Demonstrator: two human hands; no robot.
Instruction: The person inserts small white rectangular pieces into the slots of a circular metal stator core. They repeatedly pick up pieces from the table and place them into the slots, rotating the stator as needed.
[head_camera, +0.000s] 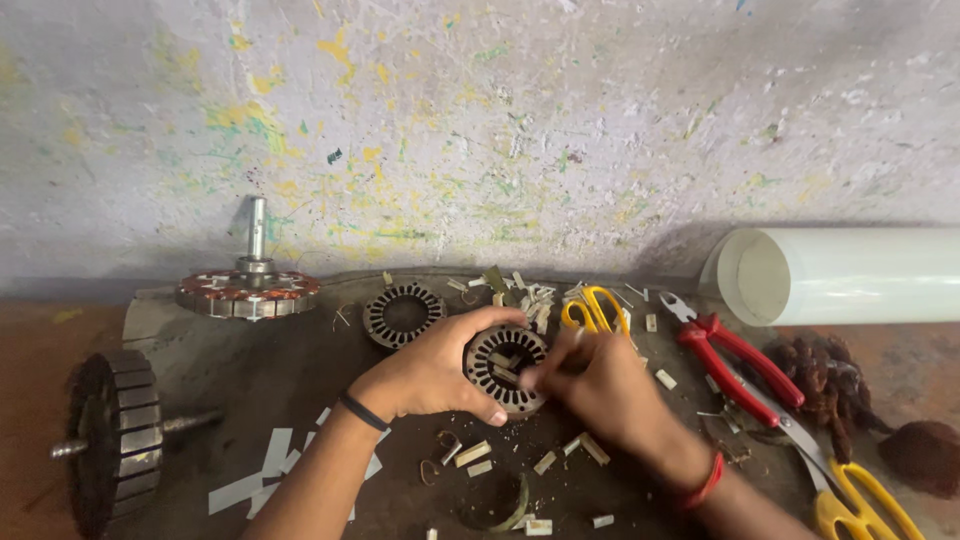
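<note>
Slotted steel stator ring (507, 367), hand-held

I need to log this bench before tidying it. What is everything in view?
slotted stator core: 1, dark grey, centre, held
second stator core: 1, dark grey, behind the left hand
wound stator on shaft: 1, copper, back left
rotor on shaft: 1, dark, left edge
scissors: 2, yellow handles, one centre back, one lower right
pliers: 1, red handles, right
plastic roll: 1, white, right back
paper slips: many, white, scattered
left hand: grips the core's rim
right hand: fingers at the core's slots
</note>
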